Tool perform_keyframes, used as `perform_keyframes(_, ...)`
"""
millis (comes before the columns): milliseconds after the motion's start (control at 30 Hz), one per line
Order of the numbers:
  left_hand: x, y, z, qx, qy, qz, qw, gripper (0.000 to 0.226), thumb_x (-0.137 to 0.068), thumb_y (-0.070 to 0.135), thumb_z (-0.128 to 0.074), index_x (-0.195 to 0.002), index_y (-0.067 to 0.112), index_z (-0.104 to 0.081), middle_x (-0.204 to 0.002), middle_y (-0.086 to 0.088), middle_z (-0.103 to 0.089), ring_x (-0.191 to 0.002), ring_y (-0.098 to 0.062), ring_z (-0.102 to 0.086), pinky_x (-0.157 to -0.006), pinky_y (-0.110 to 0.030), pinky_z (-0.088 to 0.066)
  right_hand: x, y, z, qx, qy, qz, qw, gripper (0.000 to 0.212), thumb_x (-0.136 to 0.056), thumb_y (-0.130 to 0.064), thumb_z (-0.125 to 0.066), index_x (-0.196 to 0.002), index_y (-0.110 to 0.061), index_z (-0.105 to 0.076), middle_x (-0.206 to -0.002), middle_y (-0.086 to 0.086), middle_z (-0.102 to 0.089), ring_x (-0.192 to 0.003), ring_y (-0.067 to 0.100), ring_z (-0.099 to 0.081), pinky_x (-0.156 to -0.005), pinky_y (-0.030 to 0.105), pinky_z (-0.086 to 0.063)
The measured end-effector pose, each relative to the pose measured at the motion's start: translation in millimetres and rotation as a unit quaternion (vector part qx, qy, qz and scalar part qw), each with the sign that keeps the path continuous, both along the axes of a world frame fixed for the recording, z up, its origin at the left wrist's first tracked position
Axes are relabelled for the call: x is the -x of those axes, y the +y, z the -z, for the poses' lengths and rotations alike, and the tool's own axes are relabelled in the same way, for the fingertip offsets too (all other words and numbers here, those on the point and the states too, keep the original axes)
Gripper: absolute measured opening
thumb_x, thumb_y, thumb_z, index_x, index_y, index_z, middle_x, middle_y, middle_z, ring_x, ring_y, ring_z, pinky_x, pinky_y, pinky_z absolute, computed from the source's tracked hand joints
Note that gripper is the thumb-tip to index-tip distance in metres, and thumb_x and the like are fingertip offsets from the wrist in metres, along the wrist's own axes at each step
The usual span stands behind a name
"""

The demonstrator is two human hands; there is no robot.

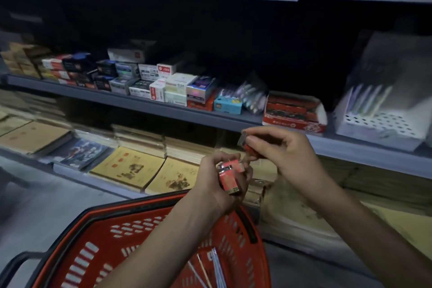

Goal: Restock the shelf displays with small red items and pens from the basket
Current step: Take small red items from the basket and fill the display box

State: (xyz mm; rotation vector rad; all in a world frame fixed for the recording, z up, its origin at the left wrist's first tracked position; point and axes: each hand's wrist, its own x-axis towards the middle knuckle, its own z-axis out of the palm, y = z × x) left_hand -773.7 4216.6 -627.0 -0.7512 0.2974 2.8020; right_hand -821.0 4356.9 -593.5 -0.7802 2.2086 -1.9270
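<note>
Shelves (149, 105) hold stationery boxes (177, 84) while left hand (216, 186) and right hand (288, 155) clutch red items (230, 176).

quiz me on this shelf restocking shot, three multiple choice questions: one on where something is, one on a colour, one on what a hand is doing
1. Where are the pens?
A) in a drawer
B) in the basket
C) in a pocket

2. What colour is the basket?
A) blue
B) green
C) red

3. What is the right hand doing?
A) pinching a small red item
B) hanging empty
C) lying flat and open

Answers:
1 B: the pens lie at the bottom of the basket.
2 C: its mesh walls and rim are red.
3 A: its thumb and fingers pinch the item just above the left hand, which grips more red items.
</note>
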Motion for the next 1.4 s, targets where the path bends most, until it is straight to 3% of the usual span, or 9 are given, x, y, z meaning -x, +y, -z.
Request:
perform_keyframes(67,13,2,-7,0.026,0.015,0.004,1.0,0.01,-0.087,0.003,-0.05,-0.084,0.002,-0.06,-0.079,-0.017,-0.066,-0.063,-0.021,-0.058,-0.047,-0.019,-0.053,8,11,-4,0.041,-0.066,-0.009,0.997,0.023,-0.096,-0.006,-0.067,-0.113,-0.018,-0.076,-0.101,0.004,-0.079,-0.091,0.019,-0.076,-0.08,0.023,-0.058)
perform_keyframes(167,27,3,-21,0.062,0.05,0.03,0.996,0.011,-0.086,0.005,-0.05,-0.088,0.007,-0.06,-0.082,-0.012,-0.065,-0.059,-0.017,-0.056,-0.033,-0.015,-0.04,21,26,-14,0.096,-0.135,-0.01,0.986,0.03,-0.094,0.002,-0.065,-0.117,-0.017,-0.072,-0.103,0.012,-0.079,-0.091,0.024,-0.077,-0.081,0.023,-0.058)
perform_keyframes(300,42,9,-43,0.127,0.091,0.037,0.987,0.019,-0.086,0.005,-0.055,-0.103,0.007,-0.064,-0.086,-0.011,-0.066,-0.063,-0.015,-0.053,-0.031,-0.013,-0.035,37,44,-27,0.128,-0.13,0.012,0.983,0.033,-0.087,0.005,-0.072,-0.117,-0.009,-0.072,-0.106,0.011,-0.077,-0.098,0.026,-0.075,-0.088,0.029,-0.06)
perform_keyframes(467,60,20,-65,0.249,0.14,0.035,0.958,0.034,-0.089,0.007,-0.056,-0.122,0.007,-0.065,-0.086,-0.01,-0.067,-0.06,-0.015,-0.054,-0.032,-0.014,-0.034,58,60,-45,0.129,-0.124,0.052,0.983,0.025,-0.085,0.003,-0.074,-0.108,-0.004,-0.071,-0.094,0.012,-0.077,-0.088,0.02,-0.074,-0.08,0.024,-0.058)
perform_keyframes(700,83,37,-63,0.552,0.176,0.025,0.815,0.025,-0.096,0.01,-0.058,-0.112,0.02,-0.075,-0.08,-0.014,-0.073,-0.056,-0.015,-0.053,-0.039,-0.022,-0.034,98,85,-62,-0.092,0.085,0.192,0.973,0.021,-0.094,-0.01,-0.072,-0.102,-0.029,-0.076,-0.094,-0.005,-0.076,-0.081,0.009,-0.074,-0.075,0.028,-0.06)
perform_keyframes(867,93,48,-50,0.649,0.202,0.071,0.73,0.034,-0.096,0.007,-0.059,-0.123,0.027,-0.067,-0.074,-0.008,-0.072,-0.046,-0.01,-0.05,-0.038,-0.023,-0.037,128,80,-48,-0.249,0.138,0.225,0.932,0.021,-0.094,-0.016,-0.072,-0.112,-0.028,-0.068,-0.092,-0.01,-0.067,-0.083,0.005,-0.064,-0.072,0.022,-0.049)
perform_keyframes(1033,100,48,-42,0.658,0.201,0.08,0.721,0.037,-0.096,0.007,-0.059,-0.124,0.031,-0.065,-0.076,-0.007,-0.072,-0.045,-0.009,-0.05,-0.041,-0.025,-0.039,145,74,-41,-0.388,0.187,0.247,0.868,0.012,-0.093,-0.013,-0.072,-0.095,-0.024,-0.067,-0.093,-0.004,-0.068,-0.088,0.016,-0.067,-0.078,0.037,-0.057)
perform_keyframes(1267,101,38,-33,0.656,0.191,0.089,0.725,0.035,-0.098,0.009,-0.059,-0.126,0.028,-0.065,-0.076,-0.008,-0.07,-0.046,-0.009,-0.051,-0.04,-0.024,-0.039,150,67,-33,-0.458,0.221,0.272,0.817,0.013,-0.097,-0.022,-0.069,-0.107,-0.023,-0.077,-0.105,0.002,-0.074,-0.095,0.023,-0.07,-0.08,0.038,-0.057)
perform_keyframes(1400,100,38,-29,0.647,0.19,0.09,0.733,0.039,-0.097,0.009,-0.059,-0.13,0.03,-0.064,-0.071,-0.005,-0.068,-0.047,-0.011,-0.05,-0.04,-0.024,-0.037,147,69,-28,-0.487,0.247,0.265,0.795,0.023,-0.098,-0.024,-0.068,-0.12,-0.023,-0.073,-0.118,0.001,-0.064,-0.102,0.024,-0.067,-0.082,0.037,-0.054)
